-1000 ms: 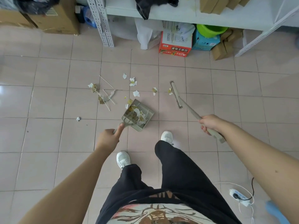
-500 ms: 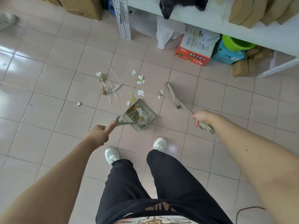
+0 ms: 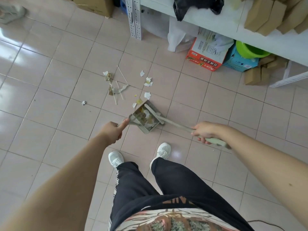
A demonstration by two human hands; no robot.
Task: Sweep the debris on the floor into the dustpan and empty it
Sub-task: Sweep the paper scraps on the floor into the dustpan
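Note:
A grey-green dustpan (image 3: 147, 129) lies on the tiled floor with paper scraps and yellowish bits inside it. My left hand (image 3: 113, 130) grips its handle, thumb along the top. My right hand (image 3: 204, 131) grips the pale handle of a brush (image 3: 154, 112), whose head lies across the dustpan's mouth. Loose debris (image 3: 147, 81) is scattered on the floor beyond the pan: torn white paper, thin sticks (image 3: 121, 75), brown crumbs and a small foil ball (image 3: 83, 102) off to the left.
A white metal shelf (image 3: 221, 25) runs along the back right, with a red carton (image 3: 205, 58), a blue box and a green basin (image 3: 248, 50) under it. A shelf post (image 3: 135, 19) and cardboard boxes (image 3: 95, 4) stand at the back. My white shoes (image 3: 115, 158) are just behind the pan.
The brush has swept left from the open floor onto the dustpan's mouth, carrying scraps with it. My view has tilted and shifted left; the dustpan stayed about where it was.

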